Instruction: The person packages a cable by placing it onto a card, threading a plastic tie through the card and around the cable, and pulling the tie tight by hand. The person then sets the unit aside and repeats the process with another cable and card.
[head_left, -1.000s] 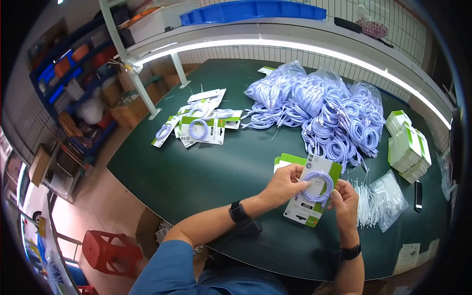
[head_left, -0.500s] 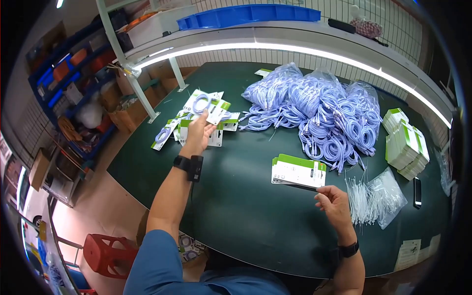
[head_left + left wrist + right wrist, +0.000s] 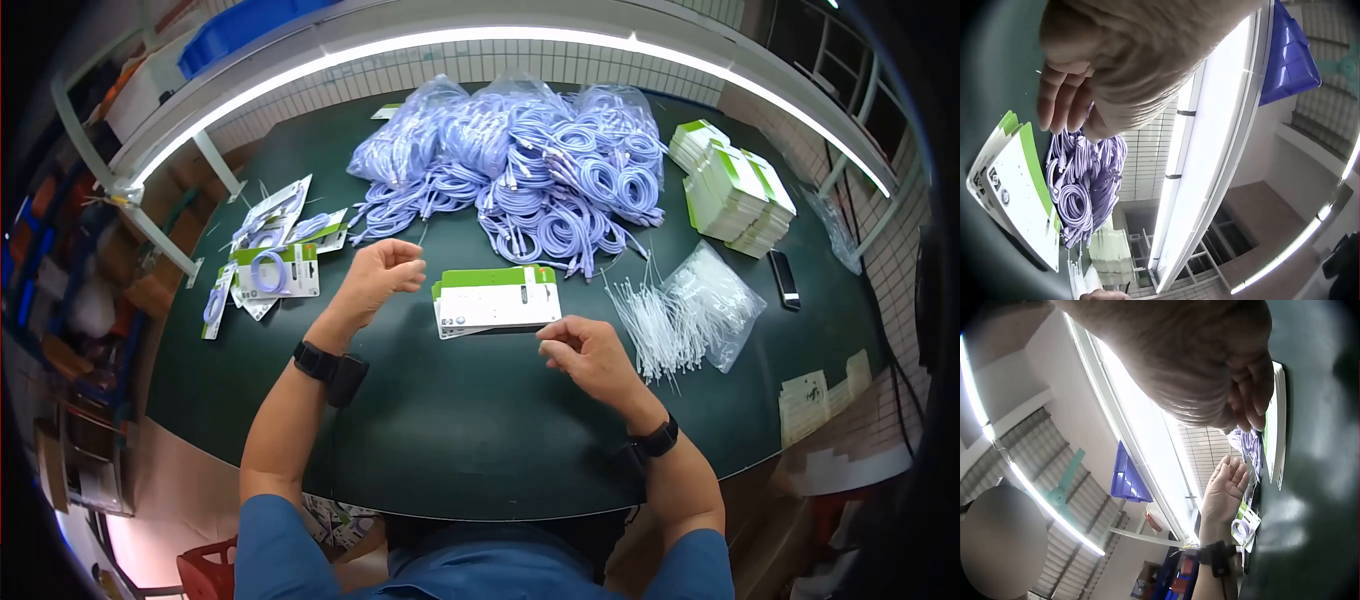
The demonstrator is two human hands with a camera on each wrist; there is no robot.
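Note:
A small stack of green-and-white packaging cards lies on the table in front of the person, its printed face up in the left wrist view. Just left of it, my left hand hovers with loosely bent fingers and holds nothing. Close by the stack's right corner is my right hand, fingers relaxed and nothing visible between them. Cards with coiled lilac cables lie in a loose pile at the left. Beyond the stack spreads a large heap of coiled lilac cables, partly in clear bags.
White cable ties lie right of the right hand, some in a clear bag. Thick stacks of cards stand at the back right, near a black phone-like object. A lit shelf crosses above the table's back.
The left hand carried a card with a coiled cable to the left pile, released it there and came back toward the card stack. The right hand let go of that card and stayed near the stack.

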